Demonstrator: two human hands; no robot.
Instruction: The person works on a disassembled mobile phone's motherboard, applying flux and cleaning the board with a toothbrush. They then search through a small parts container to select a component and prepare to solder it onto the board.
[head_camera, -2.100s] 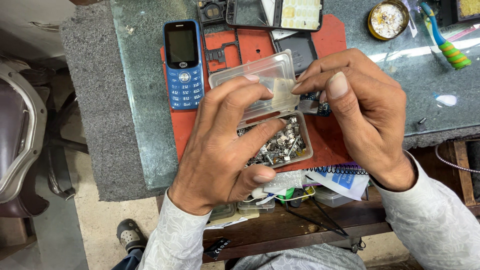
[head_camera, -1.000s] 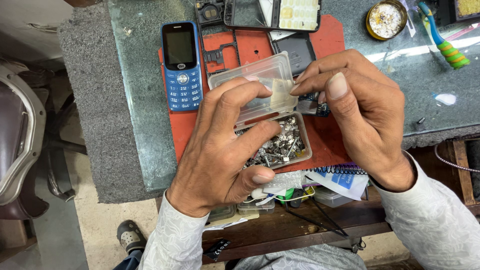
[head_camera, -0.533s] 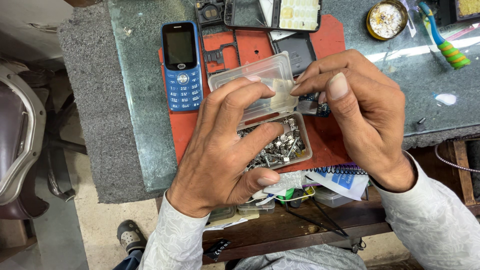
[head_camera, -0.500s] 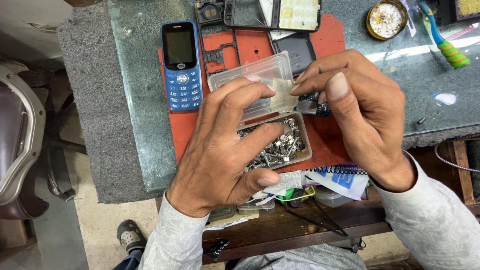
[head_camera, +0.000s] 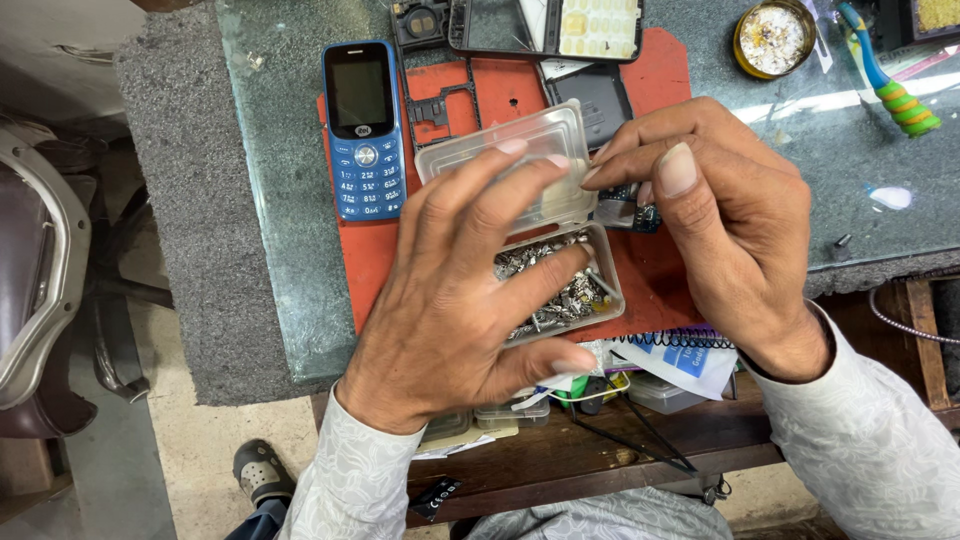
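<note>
A small clear plastic box (head_camera: 610, 285) full of tiny metal parts lies on a red mat (head_camera: 660, 290), its hinged lid (head_camera: 540, 135) standing open. My left hand (head_camera: 470, 300) is spread over the box, with its fingertips pressing on the lid and among the parts. My right hand (head_camera: 720, 210) is to the right of the box, thumb and fingers pinched at the lid's right edge over a small dark component (head_camera: 630, 212). What it pinches is too small to make out.
A blue keypad phone (head_camera: 362, 130) lies left of the box on the grey worktop (head_camera: 280, 200). Opened phone shells (head_camera: 545, 25) lie at the back, with a round tin (head_camera: 775, 38) and a toothbrush (head_camera: 890, 75) back right. A notebook (head_camera: 690, 355) and small boxes sit on a wooden shelf below.
Nothing has visibly changed apart from slight finger shifts of my left hand over the box.
</note>
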